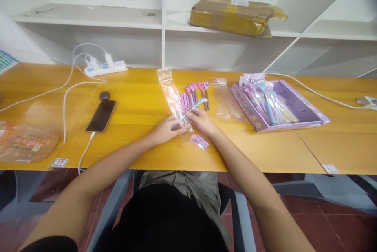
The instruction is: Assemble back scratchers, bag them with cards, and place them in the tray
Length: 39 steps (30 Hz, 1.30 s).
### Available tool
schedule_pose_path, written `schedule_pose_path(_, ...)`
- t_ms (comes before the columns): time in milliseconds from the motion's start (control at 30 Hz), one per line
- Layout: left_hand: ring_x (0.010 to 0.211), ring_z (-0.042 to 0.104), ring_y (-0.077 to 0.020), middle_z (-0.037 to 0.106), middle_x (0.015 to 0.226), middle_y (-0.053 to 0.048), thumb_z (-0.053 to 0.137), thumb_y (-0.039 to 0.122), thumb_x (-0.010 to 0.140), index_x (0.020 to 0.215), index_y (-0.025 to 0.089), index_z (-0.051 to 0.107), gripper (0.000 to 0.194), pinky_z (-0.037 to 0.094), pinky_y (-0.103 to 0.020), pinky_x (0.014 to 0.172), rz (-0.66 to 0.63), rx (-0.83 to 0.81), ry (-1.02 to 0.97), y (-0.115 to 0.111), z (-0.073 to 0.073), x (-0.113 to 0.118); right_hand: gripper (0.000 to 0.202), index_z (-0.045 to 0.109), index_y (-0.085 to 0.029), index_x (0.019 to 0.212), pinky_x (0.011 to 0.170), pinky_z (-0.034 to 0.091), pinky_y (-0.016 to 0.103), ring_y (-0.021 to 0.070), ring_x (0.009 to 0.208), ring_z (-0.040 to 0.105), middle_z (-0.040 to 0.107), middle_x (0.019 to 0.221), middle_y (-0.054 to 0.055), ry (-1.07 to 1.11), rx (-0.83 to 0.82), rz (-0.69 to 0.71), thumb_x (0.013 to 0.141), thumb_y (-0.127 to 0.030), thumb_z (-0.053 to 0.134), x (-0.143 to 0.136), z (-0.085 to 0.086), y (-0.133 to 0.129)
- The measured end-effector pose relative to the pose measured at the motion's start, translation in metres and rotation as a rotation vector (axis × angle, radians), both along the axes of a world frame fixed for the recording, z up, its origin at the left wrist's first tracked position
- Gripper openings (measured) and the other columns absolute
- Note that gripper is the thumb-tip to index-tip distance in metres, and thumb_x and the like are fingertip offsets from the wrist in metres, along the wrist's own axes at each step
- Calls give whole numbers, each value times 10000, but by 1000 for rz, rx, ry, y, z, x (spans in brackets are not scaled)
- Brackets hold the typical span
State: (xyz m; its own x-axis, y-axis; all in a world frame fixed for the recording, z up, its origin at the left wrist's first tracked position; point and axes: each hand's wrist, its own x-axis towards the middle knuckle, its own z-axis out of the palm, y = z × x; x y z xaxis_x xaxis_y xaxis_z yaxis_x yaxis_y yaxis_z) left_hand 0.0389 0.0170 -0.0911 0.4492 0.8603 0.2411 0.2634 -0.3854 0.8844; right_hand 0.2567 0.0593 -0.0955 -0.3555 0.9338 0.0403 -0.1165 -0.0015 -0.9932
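From where I stand, the biggest thing is the white shelf [88, 12] at the back. Next comes the yellow table [141, 95], with a purple box [247, 111] over to the right. Wrapped-up bright things are piled in the box. Near the middle, the left hand [167, 129] has its fingers curled around the low end of a long clear bag [171, 92]. The right hand [200, 119] seems to pinch a thin light-blue stick [199, 103] between thumb and finger. The stick is right by the bag, above the table. I can't tell if it is inside or just on top. Past the hands lie little pink forks [202, 86] and pink and purple handles [185, 100]. A small purple card [199, 141] is the littlest, close to the wrists.

The bag looks thin and slippery, so a hard poke from the stick could rip it. A loose pinch could let the stick drop. A swinging elbow or wrist might sweep the card off the table's near edge.
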Motion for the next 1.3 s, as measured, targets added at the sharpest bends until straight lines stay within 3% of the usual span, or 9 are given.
schedule_pose_path(133, 968, 690, -241, 706, 1002, -72, 830, 460, 924, 812, 187, 721, 314, 587, -394, 938, 70, -62, -82, 2, -4, 0, 574, 703, -244, 963, 764, 584, 325, 182, 802, 645, 707, 909, 26, 15, 71, -124, 816, -771, 876, 3, 5, 4)
schedule_pose_path(267, 946, 713, -217, 739, 982, -64, 836, 544, 927, 906, 189, 742, 368, 597, -370, 927, 295, -78, -305, 10, -1, -6, 480, 643, -298, 1032, 647, 550, 308, 177, 739, 601, 622, 875, 11, 135, 180, -323, 966, -769, 711, 20, 19, 7)
schedule_pose_path(400, 860, 750, -202, 776, 880, -48, 857, 634, 896, 957, 187, 731, 468, 632, -376, 906, 459, -123, -516, 20, 6, -16, 472, 705, -290, 1086, 443, 286, 290, 126, 504, 324, 485, 719, -34, 29, 192, -221, 997, -754, 700, 32, 33, -5)
schedule_pose_path(467, 837, 767, -202, 783, 860, -48, 873, 668, 869, 939, 189, 710, 510, 654, -375, 868, 490, -147, -598, 24, 7, -20, 515, 733, -253, 999, 456, 274, 299, 120, 495, 315, 471, 661, -37, -94, 206, -89, 988, -768, 710, 30, 36, -14)
schedule_pose_path(567, 831, 784, -207, 792, 862, -45, 899, 704, 824, 912, 196, 674, 562, 682, -390, 844, 492, -176, -677, 28, 7, -21, 573, 721, -220, 837, 507, 336, 299, 125, 531, 393, 504, 638, -21, -264, 233, 75, 993, -771, 702, 19, 35, -21)
schedule_pose_path(667, 845, 788, -207, 795, 886, -37, 929, 708, 784, 886, 201, 631, 597, 702, -409, 847, 481, -198, -732, 27, 8, -19, 595, 783, -204, 924, 532, 363, 294, 129, 551, 436, 571, 681, -11, -363, 267, 134, 1012, -779, 657, 11, 29, -21)
schedule_pose_path(767, 874, 795, -211, 799, 904, -38, 956, 701, 751, 877, 199, 617, 618, 712, -423, 863, 474, -223, -772, 25, 10, -17, 607, 815, -196, 1035, 563, 392, 294, 139, 571, 466, 602, 701, -9, -413, 320, 128, 1040, -769, 613, 11, 25, -18)
schedule_pose_path(967, 952, 820, -238, 831, 972, -74, 948, 690, 769, 919, 190, 652, 600, 710, -449, 909, 466, -266, -771, 24, 13, -17, 622, 704, -212, 800, 585, 406, 303, 136, 548, 472, 589, 677, -8, -442, 354, 96, 1077, -750, 563, 17, 24, -14)
schedule_pose_path(1300, 946, 796, -192, 787, 935, -22, 1014, 647, 696, 902, 183, 622, 641, 712, -434, 943, 401, -324, -799, 18, 13, -11, 508, 848, -203, 1051, 655, 455, 309, 170, 657, 566, 673, 755, 24, -469, 428, 107, 1098, -642, 599, 16, 25, -15)
